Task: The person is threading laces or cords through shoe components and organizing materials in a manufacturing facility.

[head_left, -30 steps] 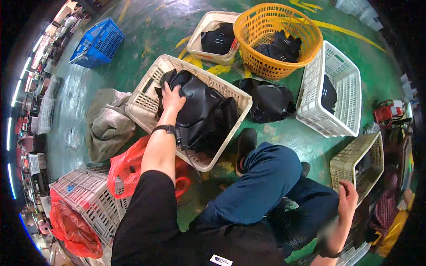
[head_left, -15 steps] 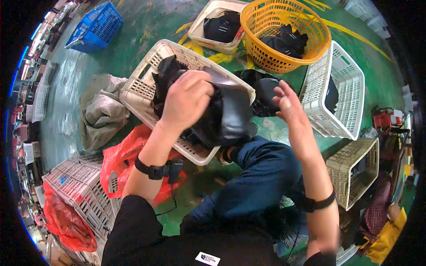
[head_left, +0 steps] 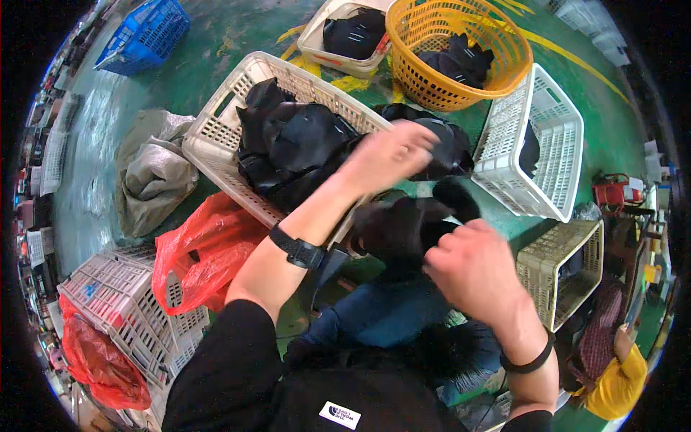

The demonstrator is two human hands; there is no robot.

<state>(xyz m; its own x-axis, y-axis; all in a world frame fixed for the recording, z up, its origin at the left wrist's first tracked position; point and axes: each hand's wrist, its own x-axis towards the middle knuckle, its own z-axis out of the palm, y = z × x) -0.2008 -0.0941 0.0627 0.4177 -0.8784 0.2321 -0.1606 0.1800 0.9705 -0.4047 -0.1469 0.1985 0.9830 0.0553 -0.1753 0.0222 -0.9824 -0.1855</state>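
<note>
My left hand (head_left: 394,157) is over the right end of a cream plastic crate (head_left: 216,119), beside a pile of black pieces on the floor (head_left: 440,147). Motion smears its curled fingers, so I cannot tell whether they grip anything. Close to my legs, my right hand (head_left: 475,268) is closed at the edge of a blurred, curved black sheet-like piece (head_left: 403,225). That piece hangs between my hands above my knee. More black, shiny, floppy pieces (head_left: 306,140) are heaped inside the cream crate; their exact kind is unclear.
A yellow round basket (head_left: 403,65) and a cream tub (head_left: 317,50) hold black pieces at the back. White crates (head_left: 504,173) and a dirty beige crate (head_left: 540,277) stand right. Left are a grey sack (head_left: 155,173), red bag (head_left: 209,248) and blue crate (head_left: 147,36).
My left hand has moved right from over the crate's heap. My right hand has come down toward my legs and closed. A black piece has shifted from the crate to above my knee.
</note>
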